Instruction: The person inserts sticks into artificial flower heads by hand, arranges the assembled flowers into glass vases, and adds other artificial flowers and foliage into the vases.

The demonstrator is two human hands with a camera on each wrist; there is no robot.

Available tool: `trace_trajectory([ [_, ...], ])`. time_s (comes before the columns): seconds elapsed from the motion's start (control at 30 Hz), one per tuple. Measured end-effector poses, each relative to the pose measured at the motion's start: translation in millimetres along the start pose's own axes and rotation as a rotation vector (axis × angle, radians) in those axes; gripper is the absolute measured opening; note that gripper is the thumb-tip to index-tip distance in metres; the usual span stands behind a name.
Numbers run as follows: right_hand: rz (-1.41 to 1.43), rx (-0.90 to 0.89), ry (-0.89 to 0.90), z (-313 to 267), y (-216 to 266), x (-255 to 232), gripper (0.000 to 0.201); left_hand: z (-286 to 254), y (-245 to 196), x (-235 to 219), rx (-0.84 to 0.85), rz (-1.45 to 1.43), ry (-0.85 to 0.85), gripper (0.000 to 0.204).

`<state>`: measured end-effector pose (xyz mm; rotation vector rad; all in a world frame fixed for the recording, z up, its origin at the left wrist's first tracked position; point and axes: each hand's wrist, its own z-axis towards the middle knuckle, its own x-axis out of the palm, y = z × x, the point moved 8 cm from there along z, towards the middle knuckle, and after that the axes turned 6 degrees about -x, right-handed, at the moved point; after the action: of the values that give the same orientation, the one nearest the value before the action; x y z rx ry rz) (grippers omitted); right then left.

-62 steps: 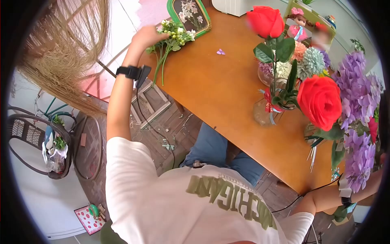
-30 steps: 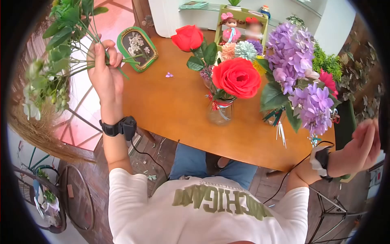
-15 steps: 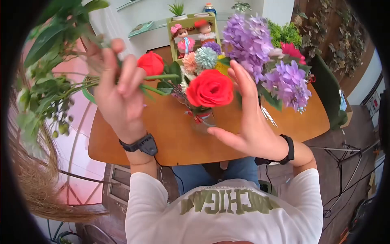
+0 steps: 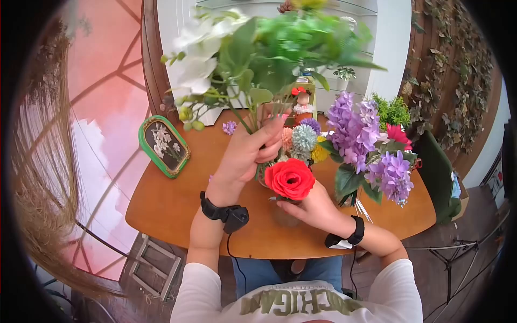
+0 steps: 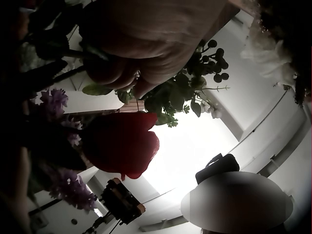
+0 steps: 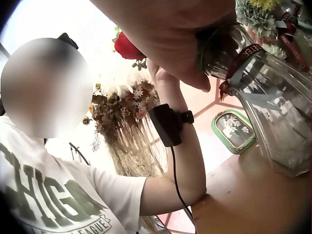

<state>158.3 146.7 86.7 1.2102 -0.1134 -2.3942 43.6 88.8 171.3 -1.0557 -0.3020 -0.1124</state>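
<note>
Change: your left hand [image 4: 245,156] raised the sprig [image 4: 253,51] upright; right hand [image 4: 312,207] now grips the vase [image 6: 273,122].
Writing: shirt [image 4: 293,304] reads "MICHIGAN".

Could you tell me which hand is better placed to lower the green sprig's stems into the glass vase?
The left hand, probably: it grips the green sprig by its stems just above the glass vase, while the right hand holds that vase steady.

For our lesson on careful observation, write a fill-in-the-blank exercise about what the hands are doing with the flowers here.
1. The left hand holds a spray of green leaves and ____ blossoms.
2. The right hand holds the glass ____ under the red rose.
3. The green-framed picture lies on the ____ table.

Missing words: white; vase; wooden
</note>
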Motion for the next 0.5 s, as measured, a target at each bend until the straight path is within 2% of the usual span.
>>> trace_trajectory([
  [0.1, 0.009, 0.05, -0.022, -1, -6, 1, 0.059, 2, -2, -5, 0.0, 0.022, -0.033, 0.03],
  [0.17, 0.221, 0.154, -0.056, 2, -11, -3, 0.052, 3, -3, -5, -0.022, 0.008, 0.015, 0.031],
  [0.33, 0.119, 0.07, -0.188, 13, -13, -14, 0.044, -16, -29, -8, -0.026, 0.147, 0.02, 0.035],
  [0.43, 0.152, 0.242, -0.077, 12, -26, -2, 0.039, -35, -53, -12, 0.043, 0.174, -0.02, 0.037],
  [0.47, 0.164, 0.254, -0.063, 14, -24, -3, 0.039, -40, -63, -14, 0.121, 0.166, -0.034, 0.037],
  [0.5, 0.233, 0.235, -0.124, 18, -21, -11, 0.038, -44, -70, -17, 0.197, 0.155, -0.053, 0.037],
])
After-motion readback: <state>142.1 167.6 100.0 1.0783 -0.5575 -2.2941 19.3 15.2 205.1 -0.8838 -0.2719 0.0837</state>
